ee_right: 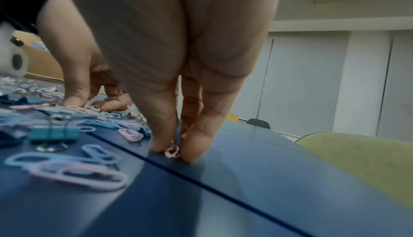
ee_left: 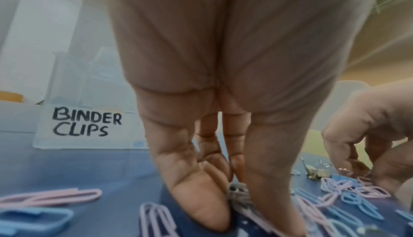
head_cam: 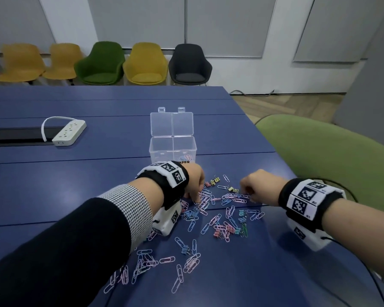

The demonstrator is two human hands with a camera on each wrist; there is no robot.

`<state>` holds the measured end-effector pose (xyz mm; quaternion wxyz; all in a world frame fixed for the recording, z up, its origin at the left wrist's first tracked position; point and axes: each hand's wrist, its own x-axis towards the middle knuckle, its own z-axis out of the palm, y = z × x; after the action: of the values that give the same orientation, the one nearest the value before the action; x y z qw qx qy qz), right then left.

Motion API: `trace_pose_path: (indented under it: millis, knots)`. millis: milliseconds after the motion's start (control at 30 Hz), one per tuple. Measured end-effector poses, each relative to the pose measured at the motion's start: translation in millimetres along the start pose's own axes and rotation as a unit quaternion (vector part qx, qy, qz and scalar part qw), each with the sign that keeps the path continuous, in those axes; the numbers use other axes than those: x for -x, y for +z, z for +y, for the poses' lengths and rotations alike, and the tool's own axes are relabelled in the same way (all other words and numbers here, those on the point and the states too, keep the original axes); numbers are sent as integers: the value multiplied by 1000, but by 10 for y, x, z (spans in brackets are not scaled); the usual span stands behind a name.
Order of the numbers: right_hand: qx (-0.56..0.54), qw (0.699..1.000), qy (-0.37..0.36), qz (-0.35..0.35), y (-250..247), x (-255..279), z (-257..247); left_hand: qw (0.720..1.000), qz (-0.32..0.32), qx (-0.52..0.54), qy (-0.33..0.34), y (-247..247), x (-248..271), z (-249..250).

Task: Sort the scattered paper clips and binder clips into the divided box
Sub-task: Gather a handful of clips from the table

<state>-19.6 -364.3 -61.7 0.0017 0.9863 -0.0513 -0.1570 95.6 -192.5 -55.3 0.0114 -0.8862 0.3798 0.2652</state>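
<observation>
Paper clips (head_cam: 208, 224): pink and blue, scattered across the blue surface (head_cam: 75, 173) in front of the person, thickest between the two hands, with a second loose patch nearer the person.
Binder clips (head_cam: 225, 229): small, mixed colours, lying among the paper clips; a teal one (ee_right: 53, 133) lies flat near the right hand.
Box (head_cam: 173, 149): clear, divided, lid open and standing up at the back; just beyond the left hand. One front label reads "BINDER CLIPS" (ee_left: 86, 124); a few paper clips lie in the right compartment.
Right hand (head_cam: 258, 187): fingertips down on the surface, pinching a pink clip (ee_right: 172, 151) between thumb and finger.
Left hand (head_cam: 194, 180): fingers pointing down into the pile, tips touching clips; I cannot tell whether it grips any.
Power strip (head_cam: 69, 132): white, well off to the left.
Chair (head_cam: 330, 165): green, at the right edge.
</observation>
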Motion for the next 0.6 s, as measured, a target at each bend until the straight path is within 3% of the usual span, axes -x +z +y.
trace_pose_path:
  millis: [300,600]
  knots:
    - [-25,999,20,13,49,25,-139,1000,14,-19,14,70,1,63]
    - [-24,999,30,-6,14,20,-242,996,74,-35,20,82,68,94]
